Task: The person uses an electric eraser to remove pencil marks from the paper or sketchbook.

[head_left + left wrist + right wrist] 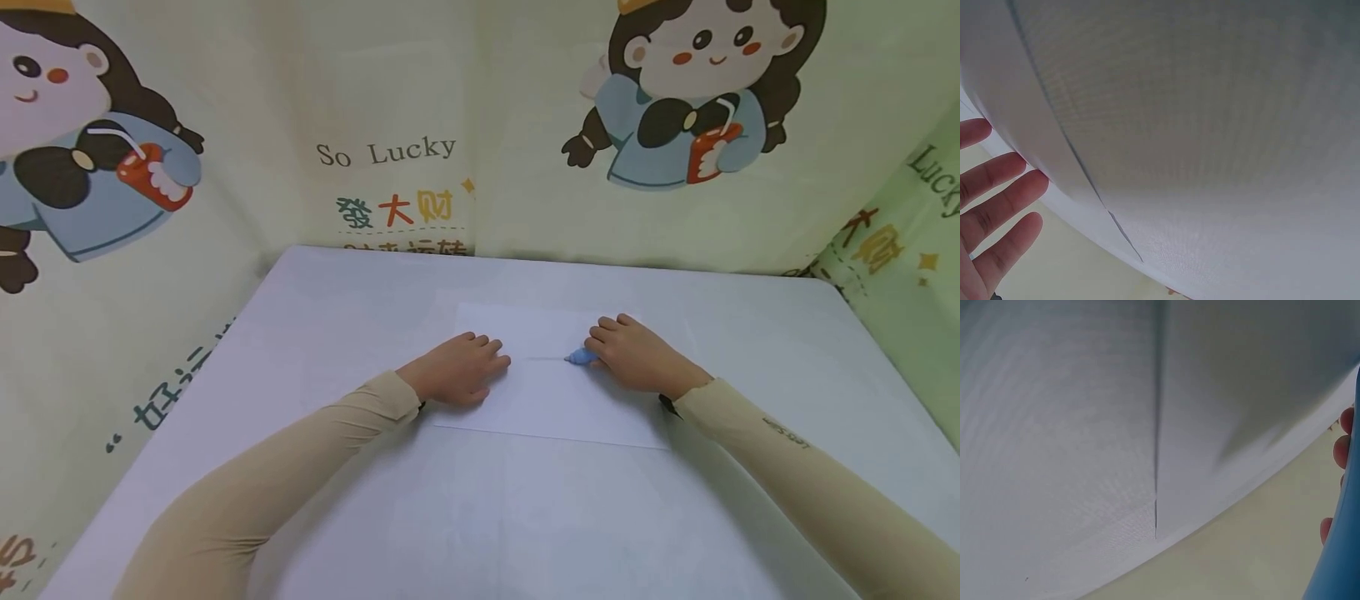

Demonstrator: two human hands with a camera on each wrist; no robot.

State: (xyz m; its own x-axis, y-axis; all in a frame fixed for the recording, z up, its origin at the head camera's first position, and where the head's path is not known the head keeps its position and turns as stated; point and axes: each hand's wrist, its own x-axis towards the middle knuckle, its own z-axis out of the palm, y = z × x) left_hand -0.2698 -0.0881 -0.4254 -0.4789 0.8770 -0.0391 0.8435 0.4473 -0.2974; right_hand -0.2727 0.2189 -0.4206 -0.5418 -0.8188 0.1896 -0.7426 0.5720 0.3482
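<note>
A sheet of white paper (540,408) lies flat on the white table. My right hand (636,354) grips a thick blue pen (581,357) over the sheet's right part, its narrow tip pointing left. The tip meets the right end of a faint, thin line (546,358) on the paper. In the right wrist view the blue pen body (1335,556) fills the right edge, with fingertips behind it. My left hand (457,371) rests on the sheet's left part, fingers spread and holding nothing; the left wrist view shows its straight fingers (1007,200) touching the paper.
The white tabletop (360,308) extends around the sheet on all sides. Behind it and at both sides hangs a pale curtain (525,183) printed with cartoon figures and lettering, meeting the table's back edge.
</note>
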